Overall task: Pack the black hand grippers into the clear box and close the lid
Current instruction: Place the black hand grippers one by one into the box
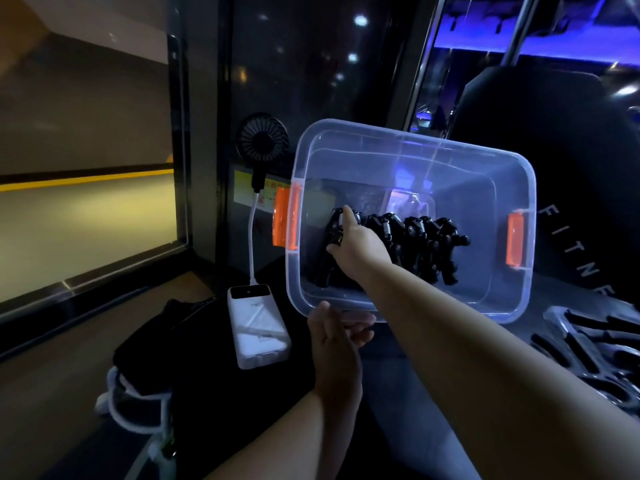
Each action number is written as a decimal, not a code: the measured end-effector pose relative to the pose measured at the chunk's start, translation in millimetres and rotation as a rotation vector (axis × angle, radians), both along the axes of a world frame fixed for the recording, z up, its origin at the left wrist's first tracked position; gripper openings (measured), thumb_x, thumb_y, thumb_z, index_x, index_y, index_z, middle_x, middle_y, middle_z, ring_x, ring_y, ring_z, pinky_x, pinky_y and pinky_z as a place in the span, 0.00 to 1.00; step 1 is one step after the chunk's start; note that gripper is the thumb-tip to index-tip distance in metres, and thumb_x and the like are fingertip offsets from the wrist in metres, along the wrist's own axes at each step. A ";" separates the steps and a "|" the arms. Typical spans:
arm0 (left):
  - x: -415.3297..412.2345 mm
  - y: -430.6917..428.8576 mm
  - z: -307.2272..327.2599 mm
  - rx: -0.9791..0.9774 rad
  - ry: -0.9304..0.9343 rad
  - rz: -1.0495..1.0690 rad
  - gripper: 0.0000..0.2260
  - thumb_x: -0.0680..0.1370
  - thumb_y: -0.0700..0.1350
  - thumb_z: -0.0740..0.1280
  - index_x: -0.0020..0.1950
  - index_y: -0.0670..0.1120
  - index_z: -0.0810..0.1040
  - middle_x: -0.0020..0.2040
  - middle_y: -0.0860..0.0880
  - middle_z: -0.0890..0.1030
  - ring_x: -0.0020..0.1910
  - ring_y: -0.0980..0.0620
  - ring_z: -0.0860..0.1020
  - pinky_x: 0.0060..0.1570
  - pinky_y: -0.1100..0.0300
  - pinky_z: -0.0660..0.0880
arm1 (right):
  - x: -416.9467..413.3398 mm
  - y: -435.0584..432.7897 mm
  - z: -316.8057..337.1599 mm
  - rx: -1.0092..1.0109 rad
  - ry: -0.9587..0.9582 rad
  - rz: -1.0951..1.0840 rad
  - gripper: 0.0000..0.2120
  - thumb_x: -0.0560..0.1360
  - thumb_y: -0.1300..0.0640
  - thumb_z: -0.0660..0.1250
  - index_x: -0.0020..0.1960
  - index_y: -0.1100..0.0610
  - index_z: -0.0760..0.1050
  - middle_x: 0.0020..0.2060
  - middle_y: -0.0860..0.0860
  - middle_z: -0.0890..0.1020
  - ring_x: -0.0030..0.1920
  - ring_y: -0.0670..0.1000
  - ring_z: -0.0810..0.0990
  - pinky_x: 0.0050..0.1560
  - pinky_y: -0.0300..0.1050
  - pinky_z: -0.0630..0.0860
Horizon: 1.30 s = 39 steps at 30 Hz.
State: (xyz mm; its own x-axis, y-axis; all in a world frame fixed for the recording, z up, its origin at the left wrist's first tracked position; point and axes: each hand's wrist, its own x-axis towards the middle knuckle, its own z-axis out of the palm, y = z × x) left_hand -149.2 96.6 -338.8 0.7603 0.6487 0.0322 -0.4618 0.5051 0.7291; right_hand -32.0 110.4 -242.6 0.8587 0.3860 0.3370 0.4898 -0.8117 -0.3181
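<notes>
- Dim gym-looking room: warm yellowish glass panel on the left, blue lighting at the back right, and a dark padded thing with white "FITNE" lettering [571,251] behind the box. The table [568,296] is dark.
- Counts: one clear box [408,133] with two orange latches [285,216], one at each short end. One white power bank [258,327], with one white cable [254,233] running up to one little black fan [262,140]. There's also a black cloth bundle [156,341] at the left.
- The black hand grippers [415,237] sit inside the box. There are maybe five or six, too dark and overlapped to count properly.
- The box is tipped so its opening faces the camera, long side running left to right. The grippers line up along that axis, spring ends up and handles pointing down toward the near wall.
- The left hand [337,337] grips the box's near rim, thumb on top and fingers curled under.
- The right hand [353,244] is reaching into the box, fingers and thumb pinching the left-end gripper [330,233].
</notes>
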 end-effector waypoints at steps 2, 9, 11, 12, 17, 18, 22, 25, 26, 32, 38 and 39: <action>0.3 0.4 -1.0 0.011 0.004 -0.010 0.14 0.83 0.50 0.50 0.51 0.45 0.71 0.37 0.39 0.83 0.39 0.44 0.82 0.36 0.57 0.77 | 2.5 1.9 0.4 -0.049 -0.009 -0.012 0.39 0.77 0.52 0.65 0.78 0.51 0.44 0.39 0.51 0.76 0.40 0.54 0.74 0.31 0.45 0.65; 0.4 0.8 0.5 0.012 -0.002 -0.006 0.16 0.84 0.49 0.49 0.45 0.48 0.73 0.33 0.42 0.82 0.33 0.48 0.81 0.30 0.61 0.75 | 12.1 5.4 0.3 -0.163 -0.010 -0.082 0.40 0.77 0.48 0.65 0.78 0.47 0.43 0.51 0.53 0.81 0.43 0.55 0.76 0.33 0.44 0.68; -0.5 0.6 1.0 0.015 -0.009 -0.009 0.15 0.84 0.49 0.49 0.44 0.49 0.73 0.33 0.43 0.82 0.33 0.48 0.81 0.30 0.62 0.75 | 13.8 6.1 0.7 -0.193 -0.007 -0.105 0.39 0.78 0.46 0.64 0.78 0.46 0.42 0.51 0.53 0.81 0.43 0.55 0.78 0.33 0.45 0.70; -1.0 0.6 1.3 0.016 -0.011 -0.008 0.15 0.84 0.49 0.50 0.44 0.49 0.73 0.33 0.44 0.82 0.33 0.49 0.81 0.30 0.62 0.75 | 14.4 6.4 0.8 -0.202 -0.007 -0.113 0.39 0.77 0.46 0.64 0.78 0.46 0.42 0.51 0.53 0.81 0.45 0.55 0.78 0.35 0.45 0.71; -2.6 0.7 2.1 0.034 -0.015 -0.011 0.16 0.84 0.49 0.50 0.43 0.49 0.74 0.33 0.46 0.82 0.34 0.49 0.81 0.32 0.60 0.75 | 16.3 8.8 0.7 -0.220 -0.012 -0.136 0.39 0.77 0.44 0.64 0.78 0.44 0.42 0.50 0.53 0.81 0.42 0.55 0.77 0.35 0.44 0.71; -3.2 0.5 2.5 0.040 -0.019 -0.010 0.17 0.84 0.50 0.51 0.42 0.51 0.75 0.33 0.47 0.83 0.34 0.50 0.81 0.32 0.60 0.76 | 16.7 9.0 0.3 -0.232 -0.013 -0.139 0.39 0.77 0.44 0.63 0.78 0.44 0.42 0.49 0.54 0.81 0.42 0.55 0.78 0.35 0.44 0.72; -4.4 0.2 2.7 0.039 -0.012 0.000 0.16 0.83 0.51 0.51 0.42 0.53 0.75 0.34 0.47 0.83 0.35 0.50 0.82 0.33 0.60 0.76 | 19.4 8.7 0.1 -0.229 -0.011 -0.135 0.37 0.78 0.43 0.63 0.78 0.42 0.42 0.43 0.50 0.79 0.39 0.53 0.77 0.30 0.41 0.68; -3.8 0.4 3.5 0.051 -0.014 0.007 0.20 0.84 0.49 0.50 0.40 0.60 0.77 0.33 0.47 0.83 0.35 0.51 0.82 0.34 0.61 0.76 | 22.0 10.1 0.5 -0.224 -0.007 -0.140 0.36 0.78 0.42 0.62 0.77 0.41 0.43 0.43 0.50 0.79 0.39 0.53 0.77 0.29 0.42 0.68; -3.7 0.3 3.8 0.056 -0.014 0.009 0.22 0.84 0.49 0.50 0.37 0.63 0.77 0.33 0.48 0.83 0.34 0.52 0.82 0.34 0.61 0.76 | 22.7 10.3 0.0 -0.220 -0.006 -0.138 0.36 0.78 0.42 0.62 0.77 0.40 0.44 0.43 0.50 0.79 0.40 0.53 0.77 0.30 0.42 0.68; -0.5 -1.2 0.2 0.039 0.003 0.065 0.11 0.83 0.50 0.53 0.45 0.51 0.73 0.34 0.48 0.82 0.36 0.50 0.81 0.35 0.58 0.76 | 23.7 10.4 -3.7 -0.213 -0.036 -0.159 0.32 0.78 0.42 0.61 0.77 0.41 0.49 0.39 0.49 0.77 0.39 0.53 0.75 0.29 0.41 0.66; 1.4 -1.3 -3.7 0.054 0.034 0.214 0.05 0.81 0.44 0.59 0.46 0.46 0.68 0.29 0.51 0.79 0.28 0.57 0.75 0.33 0.63 0.74 | 24.3 9.7 -4.8 -0.251 -0.061 -0.151 0.33 0.79 0.42 0.60 0.77 0.43 0.47 0.33 0.48 0.72 0.35 0.52 0.73 0.28 0.41 0.65; 2.0 -1.1 -4.0 0.051 0.035 0.223 0.05 0.81 0.44 0.60 0.46 0.45 0.68 0.30 0.51 0.79 0.28 0.56 0.75 0.33 0.64 0.74 | 24.5 9.7 -4.8 -0.252 -0.063 -0.149 0.33 0.79 0.42 0.60 0.78 0.43 0.47 0.32 0.48 0.72 0.34 0.52 0.73 0.28 0.41 0.65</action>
State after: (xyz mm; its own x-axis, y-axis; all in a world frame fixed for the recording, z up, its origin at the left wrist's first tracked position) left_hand -147.3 95.5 -342.8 0.5992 0.7993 0.0452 -0.5318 0.3552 0.7688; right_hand -7.5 120.1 -247.4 0.8928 0.3352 0.3009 0.3714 -0.9258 -0.0708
